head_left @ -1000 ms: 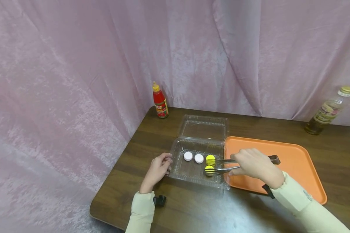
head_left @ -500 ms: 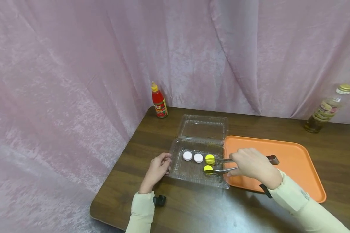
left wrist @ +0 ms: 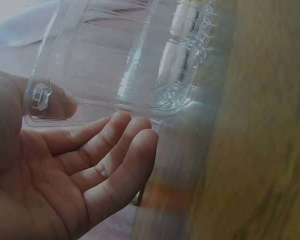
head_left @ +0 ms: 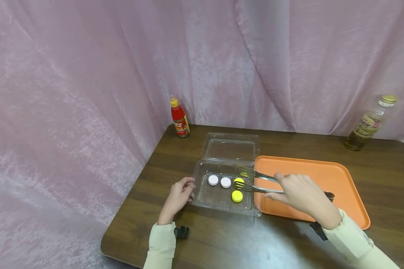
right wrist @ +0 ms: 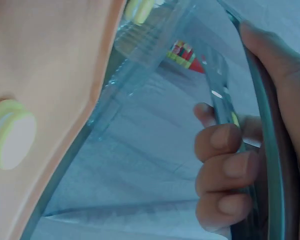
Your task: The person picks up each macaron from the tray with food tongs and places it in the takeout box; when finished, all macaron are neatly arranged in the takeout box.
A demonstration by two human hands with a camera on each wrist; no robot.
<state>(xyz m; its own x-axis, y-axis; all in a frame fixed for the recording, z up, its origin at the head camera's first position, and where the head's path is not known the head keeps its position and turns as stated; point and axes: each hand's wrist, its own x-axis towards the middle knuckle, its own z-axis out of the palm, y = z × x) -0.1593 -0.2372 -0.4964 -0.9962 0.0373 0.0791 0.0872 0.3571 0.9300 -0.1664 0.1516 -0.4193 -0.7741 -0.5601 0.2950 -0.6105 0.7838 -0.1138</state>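
Note:
My left hand pinches the left edge of a clear plastic clamshell container; in the left wrist view its thumb shows through the plastic, with the fingers along the rim. Inside lie two white macarons and two yellow macarons, the nearer one fully visible. The farther yellow macaron is partly covered by metal tongs. My right hand grips these tongs, whose arms stand apart over the container's right side with nothing visibly clamped between them.
An orange tray sits right of the container; the right wrist view shows another yellow macaron on it. The container's lid lies folded back. A red sauce bottle and an oil bottle stand at the back.
The tongs have come off the nearer yellow macaron and shifted up and away from it with my right hand. My left hand has stayed at the container's edge.

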